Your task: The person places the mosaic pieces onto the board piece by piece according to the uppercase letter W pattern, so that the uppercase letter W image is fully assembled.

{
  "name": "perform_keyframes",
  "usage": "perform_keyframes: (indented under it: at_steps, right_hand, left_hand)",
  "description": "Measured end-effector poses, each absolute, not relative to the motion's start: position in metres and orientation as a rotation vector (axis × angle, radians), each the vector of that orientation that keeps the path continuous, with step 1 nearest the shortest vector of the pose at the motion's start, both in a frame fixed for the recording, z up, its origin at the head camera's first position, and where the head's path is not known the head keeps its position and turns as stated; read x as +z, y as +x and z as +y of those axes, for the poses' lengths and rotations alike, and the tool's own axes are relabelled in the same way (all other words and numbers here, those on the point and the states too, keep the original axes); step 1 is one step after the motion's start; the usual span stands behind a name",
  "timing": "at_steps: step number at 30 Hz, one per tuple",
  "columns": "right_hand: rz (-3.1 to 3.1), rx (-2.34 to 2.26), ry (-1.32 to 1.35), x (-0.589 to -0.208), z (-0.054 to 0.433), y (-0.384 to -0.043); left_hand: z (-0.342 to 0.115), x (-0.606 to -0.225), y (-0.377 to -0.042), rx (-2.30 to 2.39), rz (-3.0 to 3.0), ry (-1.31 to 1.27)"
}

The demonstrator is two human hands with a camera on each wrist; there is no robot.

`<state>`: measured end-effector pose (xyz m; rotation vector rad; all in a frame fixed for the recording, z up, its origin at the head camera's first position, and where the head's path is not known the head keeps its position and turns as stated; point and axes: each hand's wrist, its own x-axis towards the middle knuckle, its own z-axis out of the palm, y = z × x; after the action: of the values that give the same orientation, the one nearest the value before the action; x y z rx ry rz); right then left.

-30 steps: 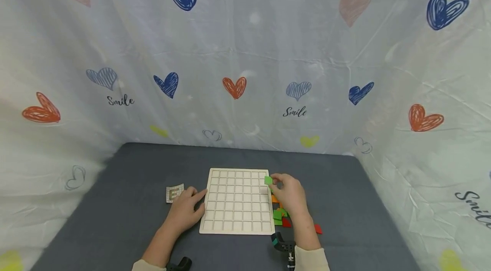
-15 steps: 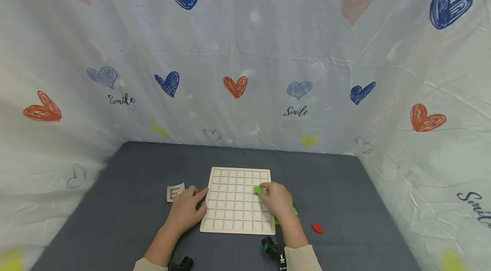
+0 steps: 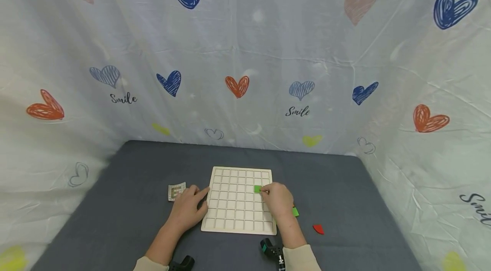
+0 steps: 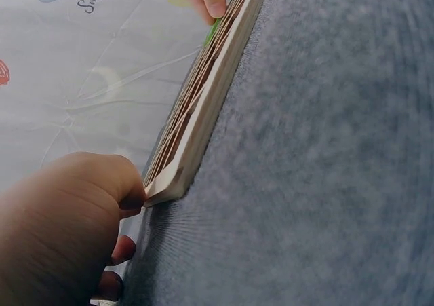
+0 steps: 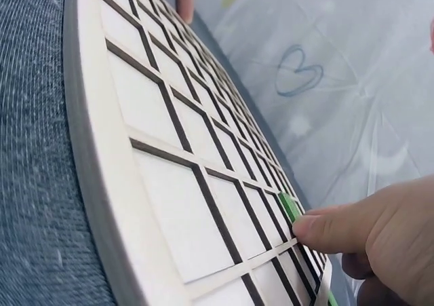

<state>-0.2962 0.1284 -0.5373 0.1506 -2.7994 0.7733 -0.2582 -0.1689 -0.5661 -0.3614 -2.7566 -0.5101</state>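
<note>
A pale wooden board divided into a grid of square cells lies on the dark table. My right hand pinches a small flat green square tile at a cell in the board's upper right part. In the right wrist view, the thumb meets the edge of the tile, low against the grid. At the board's left edge, my left hand touches the rim with its index finger and thumb. The left wrist view shows that hand by a board corner, its far fingers partly hidden.
A small printed card lies left of the board, partly behind the left hand. Right of the board, a green piece peeks from behind the right hand, and a red quarter-round piece lies farther right. A heart-print curtain hangs behind the table.
The right hand has carried the green tile from the board's upper right edge leftward and nearer, onto a cell. Over the last half second it has barely moved. The left hand stays at the rim.
</note>
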Motion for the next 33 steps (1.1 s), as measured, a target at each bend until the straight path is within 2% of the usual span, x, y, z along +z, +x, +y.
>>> perform_keyframes:
  at_steps: [10, 20, 33]
  right_hand:
    - [-2.842, 0.924, 0.274, -0.529, 0.146, -0.293]
    - [-2.769, 1.162, 0.122, -0.510, 0.179, -0.298]
    - [-2.935, 1.238, 0.098, -0.518, 0.202, -0.297]
  left_hand:
    - [-0.167, -0.567, -0.258, -0.504, -2.766, -0.352]
    - [-0.168, -0.566, -0.257, -0.472, -2.754, -0.347]
    - [-0.168, -0.565, -0.258, -0.488, -2.749, -0.360]
